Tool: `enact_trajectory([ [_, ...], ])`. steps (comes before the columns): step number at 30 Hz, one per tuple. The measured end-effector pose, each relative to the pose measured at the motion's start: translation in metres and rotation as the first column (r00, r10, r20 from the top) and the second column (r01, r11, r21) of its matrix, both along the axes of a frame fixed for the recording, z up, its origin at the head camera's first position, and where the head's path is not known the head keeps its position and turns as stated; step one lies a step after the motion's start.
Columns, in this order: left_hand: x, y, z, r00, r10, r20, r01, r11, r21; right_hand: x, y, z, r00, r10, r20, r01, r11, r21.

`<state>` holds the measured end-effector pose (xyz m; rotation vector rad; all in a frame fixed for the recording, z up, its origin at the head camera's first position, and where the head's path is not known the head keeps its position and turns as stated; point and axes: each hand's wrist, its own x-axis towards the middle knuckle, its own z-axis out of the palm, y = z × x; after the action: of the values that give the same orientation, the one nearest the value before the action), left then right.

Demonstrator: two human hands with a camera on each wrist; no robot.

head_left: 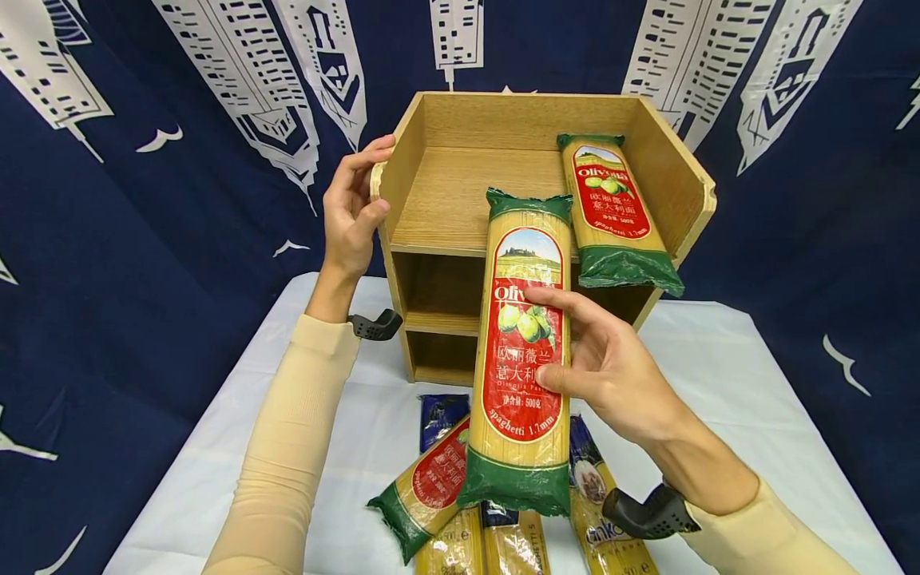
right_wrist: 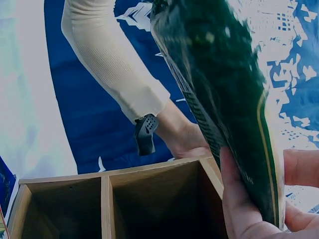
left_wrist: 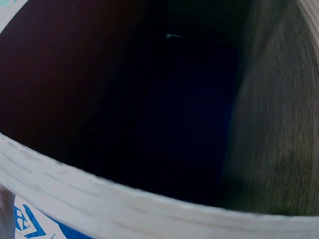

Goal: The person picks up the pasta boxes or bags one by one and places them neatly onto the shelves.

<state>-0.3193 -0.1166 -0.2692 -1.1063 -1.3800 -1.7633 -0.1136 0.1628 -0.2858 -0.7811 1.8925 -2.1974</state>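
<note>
While left hand (head_left: 350, 209) grips shelf (head_left: 431, 208), right hand (head_left: 611, 367) holds spaghetti (head_left: 519, 351).

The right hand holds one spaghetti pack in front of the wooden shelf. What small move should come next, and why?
Probably lift the held spaghetti pack forward over the shelf's front edge and lay it left of the pack already on top. The right hand grips it in the air, the top of the wooden shelf has bare space there, and the left hand grips the shelf's left wall.
</note>
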Motion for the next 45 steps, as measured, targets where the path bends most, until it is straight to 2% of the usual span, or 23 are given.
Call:
enact_trajectory([
  [11, 0.001, 0.002, 0.0, 1.0, -0.007, 0.001, 0.007, 1.0, -0.01, -0.011, -0.005, 0.003, 0.991, -0.132, 0.018, 0.133, 0.99, -0.054],
  [19, 0.001, 0.003, 0.002, 1.0, -0.008, -0.013, 0.008, 1.0, -0.006, -0.021, -0.01, 0.014, 0.974, -0.223, 0.044, 0.226, 0.969, -0.097],
  [26, 0.001, 0.003, 0.001, 1.0, -0.016, -0.01, 0.015, 1.0, -0.009, -0.03, -0.012, 0.022, 0.959, -0.273, 0.082, 0.28, 0.955, -0.095],
  [38, 0.001, 0.002, 0.001, 1.0, -0.007, -0.009, 0.007, 1.0, -0.005, -0.023, -0.012, 0.026, 0.948, -0.297, 0.114, 0.311, 0.941, -0.133],
  [41, 0.001, 0.002, 0.0, 1.0, -0.003, -0.004, 0.003, 1.0, 0.001, -0.019, -0.009, 0.026, 0.956, -0.261, 0.135, 0.282, 0.945, -0.169],
  [45, 0.0, 0.001, 0.0, 1.0, -0.001, -0.001, 0.001, 1.0, 0.008, -0.012, -0.007, 0.024, 0.979, -0.15, 0.137, 0.178, 0.958, -0.226],
])
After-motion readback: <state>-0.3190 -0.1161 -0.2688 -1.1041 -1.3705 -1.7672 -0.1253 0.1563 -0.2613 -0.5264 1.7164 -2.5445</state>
